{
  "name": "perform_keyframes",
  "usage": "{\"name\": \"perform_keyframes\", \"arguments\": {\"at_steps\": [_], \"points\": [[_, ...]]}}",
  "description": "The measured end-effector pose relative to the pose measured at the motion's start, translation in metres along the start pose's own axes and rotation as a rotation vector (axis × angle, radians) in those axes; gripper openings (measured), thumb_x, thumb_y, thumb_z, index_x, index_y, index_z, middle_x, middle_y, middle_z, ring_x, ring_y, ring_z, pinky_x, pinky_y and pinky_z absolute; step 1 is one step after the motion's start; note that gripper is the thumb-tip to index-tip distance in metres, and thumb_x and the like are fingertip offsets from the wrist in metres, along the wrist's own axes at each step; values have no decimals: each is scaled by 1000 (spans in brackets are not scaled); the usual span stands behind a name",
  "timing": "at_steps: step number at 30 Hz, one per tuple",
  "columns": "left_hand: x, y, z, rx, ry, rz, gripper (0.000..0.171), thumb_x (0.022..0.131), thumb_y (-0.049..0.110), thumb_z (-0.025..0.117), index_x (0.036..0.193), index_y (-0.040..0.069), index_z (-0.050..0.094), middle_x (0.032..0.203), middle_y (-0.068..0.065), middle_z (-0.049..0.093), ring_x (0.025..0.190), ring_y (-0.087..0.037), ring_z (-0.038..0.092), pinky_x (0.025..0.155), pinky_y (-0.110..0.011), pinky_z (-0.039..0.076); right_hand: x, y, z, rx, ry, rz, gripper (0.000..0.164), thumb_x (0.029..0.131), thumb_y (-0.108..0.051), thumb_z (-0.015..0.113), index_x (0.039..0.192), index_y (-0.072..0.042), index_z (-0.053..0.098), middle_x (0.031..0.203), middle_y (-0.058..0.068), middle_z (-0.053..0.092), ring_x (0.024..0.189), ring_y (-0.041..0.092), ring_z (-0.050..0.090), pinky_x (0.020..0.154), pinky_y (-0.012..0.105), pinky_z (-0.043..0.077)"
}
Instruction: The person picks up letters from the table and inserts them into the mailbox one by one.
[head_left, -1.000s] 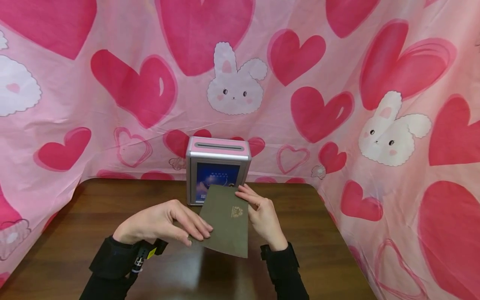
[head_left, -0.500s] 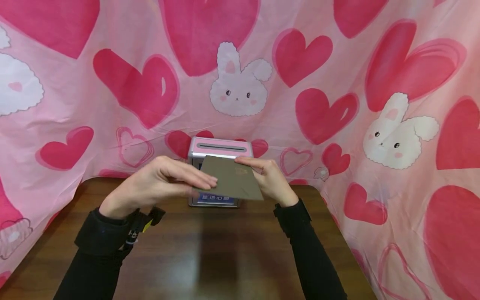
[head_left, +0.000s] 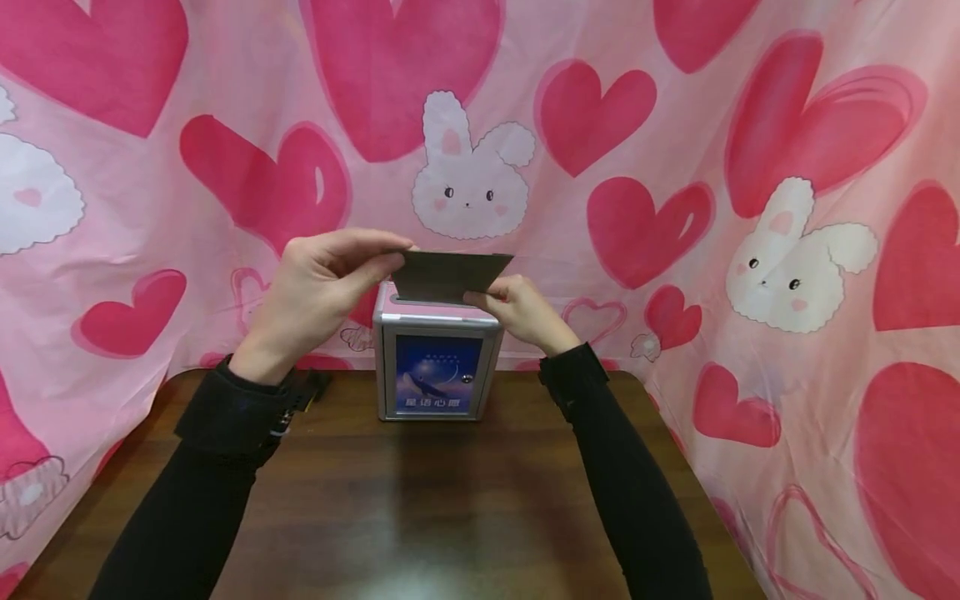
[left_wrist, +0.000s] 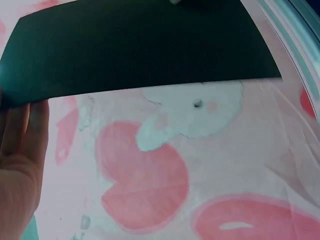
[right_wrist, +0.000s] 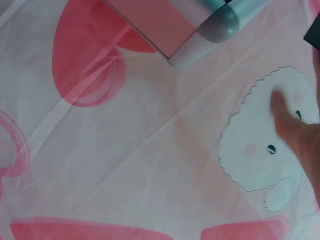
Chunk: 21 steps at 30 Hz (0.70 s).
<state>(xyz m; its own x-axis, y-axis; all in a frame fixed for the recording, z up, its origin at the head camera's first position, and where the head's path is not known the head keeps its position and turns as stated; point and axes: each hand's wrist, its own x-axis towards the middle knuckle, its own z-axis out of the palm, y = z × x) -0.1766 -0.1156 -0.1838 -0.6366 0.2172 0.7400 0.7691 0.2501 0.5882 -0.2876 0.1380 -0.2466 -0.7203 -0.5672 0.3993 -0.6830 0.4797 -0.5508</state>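
Observation:
A dark olive-green envelope (head_left: 453, 277) is held tilted above the slot (head_left: 405, 300) in the pink top of a metal-framed box (head_left: 491, 346). My left hand (head_left: 311, 292) pinches its upper left corner between thumb and fingers. At its lower right edge, my right hand (head_left: 525, 312) has the thumb on the near face, with the other fingers partly hidden behind. In the left wrist view a narrow gap separates the envelope (left_wrist: 140, 50) from the box top (left_wrist: 290, 40). The right wrist view catches only part of the right hand (right_wrist: 302, 140).
The box stands near the back edge of a brown wooden table (head_left: 337, 500). Its front has a blue whale picture (head_left: 438, 375) and a small lock (head_left: 467, 379). A pink cloth (head_left: 570, 208) printed with hearts and rabbits hangs behind and to the right.
Both hands have lifted the envelope up and away from before the box's front to above its top. The envelope has tipped, so its gold-printed face is out of view.

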Motion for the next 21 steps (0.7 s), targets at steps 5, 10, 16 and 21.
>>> {"name": "perform_keyframes", "arguments": {"at_steps": [5, 10, 16, 21], "points": [[10, -11, 5, 42, 49, -37, 27, 87, 2, 66, 114, 4, 70, 103, -12, 72, 88, -19, 67, 75, -9, 53, 9, 10, 4, 16, -9, 49, 34, 93, -29, 60, 86, 1, 73, 61, 6, 47, 56, 19, 41, 56, 31, 38], [17, -29, 7, 41, 63, -52, 26, 89, 7, 65, 114, 5, 70, 106, -11, 72, 95, -14, 66, 82, -11, 53, 15, 19, 6, 11, -15, 64, 30, 93, -29, 58, 104, -7, 75, 97, 15, 73, 84, 20, 61, 83, 40, 51], [22, -46, 6, -16, 83, -91, 23, 88, 8, 66, 110, 3, 71, 100, -6, 72, 94, -14, 67, 85, -14, 53, 20, 28, 11, 26, -19, 130, 31, 93, -33, 59, 114, -16, 72, 107, 9, 72, 57, 20, 55, 62, 31, 47], [23, -58, 8, -2, 83, -118, 21, 88, 8, 66, 108, 4, 72, 101, -9, 72, 94, -13, 66, 83, -13, 53, 22, 31, 18, -7, 20, 125, 30, 90, -33, 62, 114, -16, 72, 113, 8, 72, 92, 18, 65, 84, 37, 53]]}}
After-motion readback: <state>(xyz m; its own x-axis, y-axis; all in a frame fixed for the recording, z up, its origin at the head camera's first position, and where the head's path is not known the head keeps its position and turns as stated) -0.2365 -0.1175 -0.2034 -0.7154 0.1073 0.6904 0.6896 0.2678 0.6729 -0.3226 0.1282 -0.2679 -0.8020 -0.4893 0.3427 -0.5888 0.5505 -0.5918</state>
